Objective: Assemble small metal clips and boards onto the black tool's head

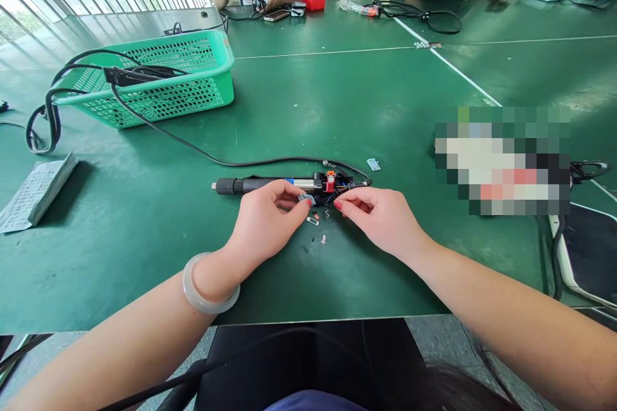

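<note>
A slim corded power tool, looking like an electric screwdriver [304, 185], lies opened on the green table, its wires and a red-orange switch part [330, 181] exposed. My left hand [267, 215] is closed in a pinch on a small blue-grey plate [305, 198] at the near side of the tool. My right hand [385, 215] is closed too, thumb and forefinger together by the wires at the cord end; what they grip is too small to make out. Between my hands lie a small metal clip [313, 221] and a tiny pale part [323, 240].
Another blue-grey plate [373, 164] lies beyond my right hand. The black cord [212, 157] runs to a green basket [168, 99] holding cables. A paper-wrapped block [38, 192] is at left, a blurred-out patch [501, 160] at right. Two people sit across the table.
</note>
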`<move>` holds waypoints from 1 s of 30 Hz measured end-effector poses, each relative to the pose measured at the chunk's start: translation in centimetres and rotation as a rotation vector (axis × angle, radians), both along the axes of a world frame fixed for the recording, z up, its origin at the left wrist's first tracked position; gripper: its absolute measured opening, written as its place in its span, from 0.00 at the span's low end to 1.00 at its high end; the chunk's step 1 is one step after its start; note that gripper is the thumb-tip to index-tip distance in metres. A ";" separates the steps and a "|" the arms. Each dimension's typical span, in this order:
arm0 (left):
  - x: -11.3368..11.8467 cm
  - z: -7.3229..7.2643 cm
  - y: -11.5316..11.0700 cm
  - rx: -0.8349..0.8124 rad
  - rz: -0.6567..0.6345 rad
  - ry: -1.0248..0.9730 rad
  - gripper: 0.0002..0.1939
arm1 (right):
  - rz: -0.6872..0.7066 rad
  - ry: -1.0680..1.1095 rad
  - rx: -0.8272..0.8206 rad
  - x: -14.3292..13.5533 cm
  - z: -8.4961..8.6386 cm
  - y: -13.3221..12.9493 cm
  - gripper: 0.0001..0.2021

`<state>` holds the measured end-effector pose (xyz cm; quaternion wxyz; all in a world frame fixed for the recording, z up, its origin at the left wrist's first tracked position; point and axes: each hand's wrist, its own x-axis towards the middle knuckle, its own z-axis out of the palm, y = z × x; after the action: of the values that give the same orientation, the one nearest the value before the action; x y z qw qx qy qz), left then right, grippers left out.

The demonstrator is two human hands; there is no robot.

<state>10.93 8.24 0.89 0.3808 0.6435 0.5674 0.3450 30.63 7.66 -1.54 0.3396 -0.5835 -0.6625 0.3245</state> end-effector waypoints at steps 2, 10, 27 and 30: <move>-0.1 0.0 0.1 -0.028 0.002 0.032 0.10 | -0.010 -0.012 -0.010 -0.1 0.0 0.0 0.09; 0.2 -0.7 0.3 -0.243 -0.152 -0.038 0.13 | 0.084 -0.325 0.436 -0.1 0.4 0.1 0.09; 0.8 -0.7 0.4 0.019 -0.267 0.197 0.16 | 0.188 -0.396 0.395 0.0 0.8 1.6 0.05; 0.9 -0.8 0.4 0.114 -0.301 0.225 0.16 | 0.185 -0.402 0.395 0.0 0.8 1.6 0.05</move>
<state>11.81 8.66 0.11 0.3250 0.7763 0.4832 0.2414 30.61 9.29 -0.69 0.2776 -0.4959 -0.8171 0.0970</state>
